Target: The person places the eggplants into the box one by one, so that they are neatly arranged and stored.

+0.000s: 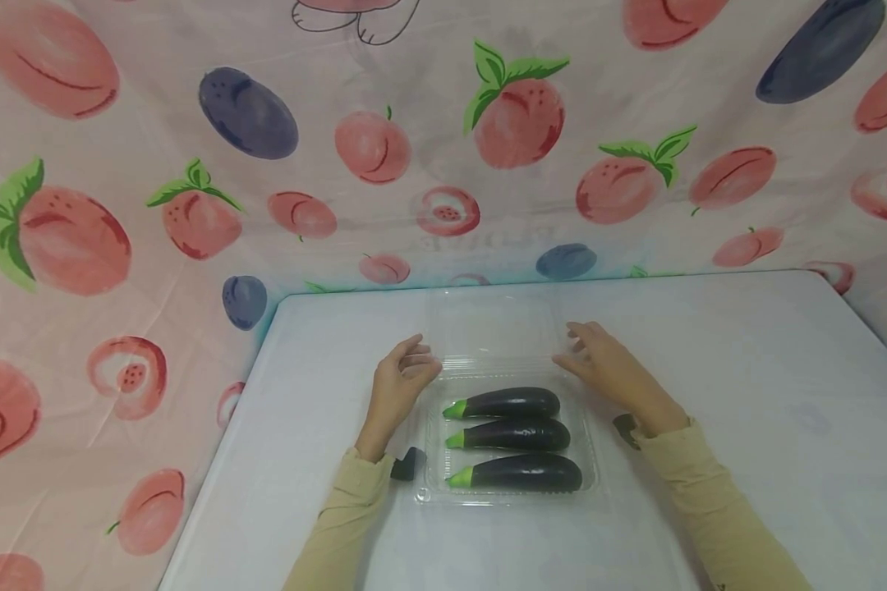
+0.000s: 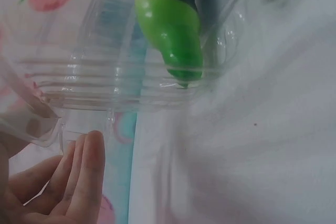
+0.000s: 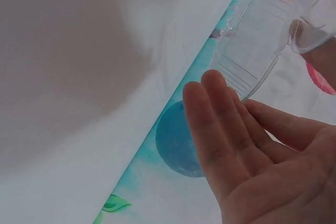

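Note:
A clear plastic clamshell container (image 1: 590, 451) lies with its lid (image 1: 498, 324) folded back toward the far table edge. Three dark eggplants sit side by side in its base: the far one (image 1: 521, 402), the middle one (image 1: 525, 434) and the near one (image 1: 532, 473), their green stem ends all to the left. My left hand (image 1: 399, 386) is at the lid's left edge near the hinge, thumb and fingers apart. At the lid's right edge my right hand (image 1: 609, 365) mirrors it. Both wrist views show extended fingers beside the clear plastic, each thumb seen through it.
The container stands on a white table (image 1: 746, 410). Behind and to the left hangs a cloth (image 1: 414, 74) printed with peaches and dark fruit. Dark wrist straps show at both sleeves (image 1: 340, 501).

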The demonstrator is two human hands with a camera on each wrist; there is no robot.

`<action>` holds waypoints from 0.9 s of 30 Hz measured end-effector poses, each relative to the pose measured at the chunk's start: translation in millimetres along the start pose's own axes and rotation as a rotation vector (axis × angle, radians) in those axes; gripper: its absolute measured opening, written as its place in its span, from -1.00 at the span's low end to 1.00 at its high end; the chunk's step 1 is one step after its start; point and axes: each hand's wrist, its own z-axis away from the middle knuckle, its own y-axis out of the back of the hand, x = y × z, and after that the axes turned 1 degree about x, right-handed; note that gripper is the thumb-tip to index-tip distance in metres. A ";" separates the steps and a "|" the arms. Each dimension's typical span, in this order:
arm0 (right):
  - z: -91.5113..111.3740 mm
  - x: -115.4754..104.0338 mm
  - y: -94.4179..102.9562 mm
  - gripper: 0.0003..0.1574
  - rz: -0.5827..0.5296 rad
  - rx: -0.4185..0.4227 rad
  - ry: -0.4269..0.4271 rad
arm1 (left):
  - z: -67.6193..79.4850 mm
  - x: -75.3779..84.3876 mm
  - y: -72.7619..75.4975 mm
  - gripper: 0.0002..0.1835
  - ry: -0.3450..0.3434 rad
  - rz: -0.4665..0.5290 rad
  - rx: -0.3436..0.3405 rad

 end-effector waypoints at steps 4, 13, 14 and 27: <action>0.7 0.6 0.6 -0.20 -0.024 0.024 0.020 | -0.1 1.2 -0.8 -0.33 -0.012 0.004 0.008; -0.5 0.8 1.4 -0.13 -0.076 0.068 0.058 | 0.0 4.3 -0.9 -0.27 0.002 0.029 0.011; -0.9 0.6 1.6 -0.12 -0.083 0.072 0.061 | -0.1 4.9 -0.8 -0.27 0.002 0.029 0.012; -1.4 -1.5 3.6 -0.08 -0.132 0.097 0.066 | -0.6 6.8 -2.8 -0.31 0.001 0.064 0.016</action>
